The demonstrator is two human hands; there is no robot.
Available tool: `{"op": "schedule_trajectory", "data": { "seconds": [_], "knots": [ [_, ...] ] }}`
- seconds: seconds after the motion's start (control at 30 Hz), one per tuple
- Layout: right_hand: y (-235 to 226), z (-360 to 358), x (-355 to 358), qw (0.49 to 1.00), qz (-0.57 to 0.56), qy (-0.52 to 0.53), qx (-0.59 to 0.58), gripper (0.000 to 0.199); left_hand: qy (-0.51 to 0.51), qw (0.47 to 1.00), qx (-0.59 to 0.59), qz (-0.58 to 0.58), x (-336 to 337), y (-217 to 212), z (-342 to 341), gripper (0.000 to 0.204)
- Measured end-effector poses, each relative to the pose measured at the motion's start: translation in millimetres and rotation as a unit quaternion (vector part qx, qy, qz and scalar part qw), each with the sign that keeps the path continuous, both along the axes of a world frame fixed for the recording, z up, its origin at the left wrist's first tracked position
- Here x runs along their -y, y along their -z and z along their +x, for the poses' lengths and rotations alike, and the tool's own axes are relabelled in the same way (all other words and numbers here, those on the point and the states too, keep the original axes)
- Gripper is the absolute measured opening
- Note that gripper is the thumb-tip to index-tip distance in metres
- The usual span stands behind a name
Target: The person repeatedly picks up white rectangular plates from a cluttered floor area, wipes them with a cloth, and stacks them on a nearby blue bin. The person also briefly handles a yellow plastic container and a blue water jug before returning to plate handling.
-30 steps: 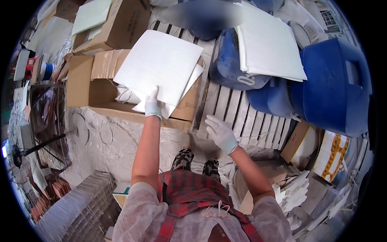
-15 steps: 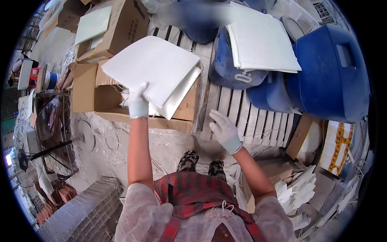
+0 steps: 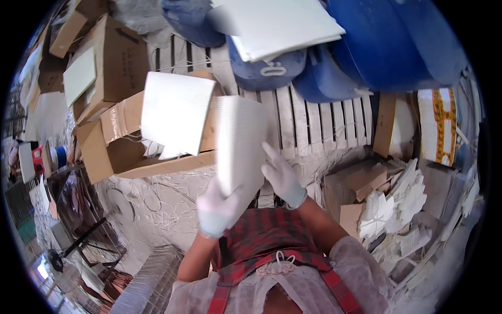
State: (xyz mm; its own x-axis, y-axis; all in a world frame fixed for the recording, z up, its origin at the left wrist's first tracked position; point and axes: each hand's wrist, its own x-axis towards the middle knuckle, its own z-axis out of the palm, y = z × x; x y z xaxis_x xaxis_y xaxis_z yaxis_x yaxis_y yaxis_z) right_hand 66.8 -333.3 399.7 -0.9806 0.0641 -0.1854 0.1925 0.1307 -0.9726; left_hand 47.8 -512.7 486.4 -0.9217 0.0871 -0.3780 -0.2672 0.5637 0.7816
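My left hand (image 3: pixel 215 206), in a pale glove, is closed on the lower left corner of a white ribbed sheet (image 3: pixel 243 141). The sheet stands tilted in front of my body and is smeared by motion; whether it is one sheet or several together I cannot tell. Beside its right edge is my gloved right hand (image 3: pixel 284 182), fingers stretched out and apart; the fingertips are at or very near the edge. More white ribbed sheets (image 3: pixel 177 112) lie on the open cardboard box (image 3: pixel 97 152) to the left.
Blue plastic drums (image 3: pixel 402 47) stand at the far right, with a stack of white sheets (image 3: pixel 285 26) on top. Below them is a slatted pallet (image 3: pixel 327 123). At right sits a carton of white scraps (image 3: pixel 376 209); another cardboard box (image 3: pixel 123 63) stands far left.
My left hand has lifted the white sheet off the box and brought it right and nearer my body, turning it upright. Sheets remain on the box. My view has shifted to the right.
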Motion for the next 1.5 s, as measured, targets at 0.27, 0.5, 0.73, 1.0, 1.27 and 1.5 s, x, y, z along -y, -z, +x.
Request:
{"op": "schedule_trajectory", "data": {
  "seconds": [0.27,0.5,0.73,1.0,1.27,1.5],
  "knots": [
    [146,25,-79,0.995,0.03,0.065,0.076,0.05,0.209,0.958,-0.007,-0.196,-128,213,47,0.06],
    [280,52,-96,0.973,-0.019,0.096,0.209,0.053,0.178,0.971,0.045,-0.152,-154,341,77,0.061],
    [296,63,-113,0.978,-0.042,0.064,0.193,0.068,0.027,0.97,0.171,0.171,-113,393,17,0.055],
    [295,62,-116,0.975,0.009,0.038,0.218,0.069,0.111,0.956,0.1,0.251,-192,378,-61,0.047],
    [311,67,-128,0.978,-0.04,0.032,0.202,0.07,0.059,0.957,0.17,0.226,-188,372,-63,0.031],
    [303,66,-133,0.976,-0.042,0.028,0.214,0.074,0.015,0.945,0.202,0.255,-192,361,-61,0.033]
  ]
}}
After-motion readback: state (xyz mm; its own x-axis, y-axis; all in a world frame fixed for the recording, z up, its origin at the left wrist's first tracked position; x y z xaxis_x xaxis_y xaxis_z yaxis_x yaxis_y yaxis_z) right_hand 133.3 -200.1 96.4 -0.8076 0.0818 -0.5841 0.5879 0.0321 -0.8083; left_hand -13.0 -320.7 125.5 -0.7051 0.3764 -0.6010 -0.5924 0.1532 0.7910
